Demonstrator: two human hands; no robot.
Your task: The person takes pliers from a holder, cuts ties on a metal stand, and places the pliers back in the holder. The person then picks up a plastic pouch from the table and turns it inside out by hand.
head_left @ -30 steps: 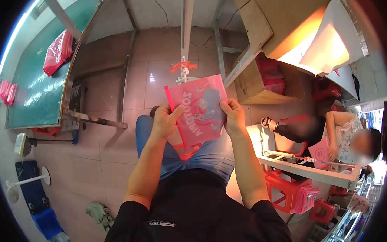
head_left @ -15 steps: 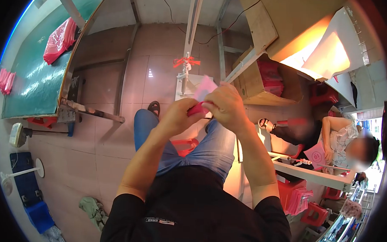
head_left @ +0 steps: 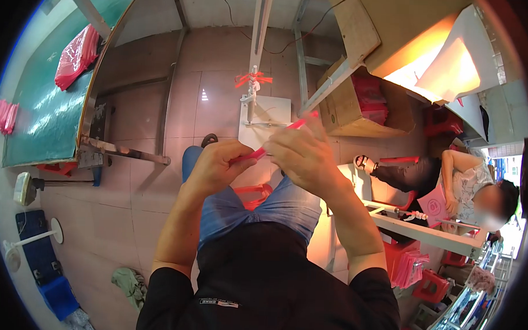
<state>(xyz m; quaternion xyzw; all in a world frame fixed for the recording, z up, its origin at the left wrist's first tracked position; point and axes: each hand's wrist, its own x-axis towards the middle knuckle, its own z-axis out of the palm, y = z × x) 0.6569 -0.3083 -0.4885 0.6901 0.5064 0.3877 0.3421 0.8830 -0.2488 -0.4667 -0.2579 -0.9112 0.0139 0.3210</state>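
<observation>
The person wears a plain black top [head_left: 271,281] with short sleeves ending above the elbows, a small printed marking [head_left: 219,303] in white lettering across its front, blue denim jeans [head_left: 222,220] and a dark open sandal [head_left: 209,140]; left hand [head_left: 220,163] and right hand [head_left: 301,153] are ungloved

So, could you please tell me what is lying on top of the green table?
A larger pile of pink items and a smaller pink pile lie on the green table; the surface beneath them is covered.
</observation>
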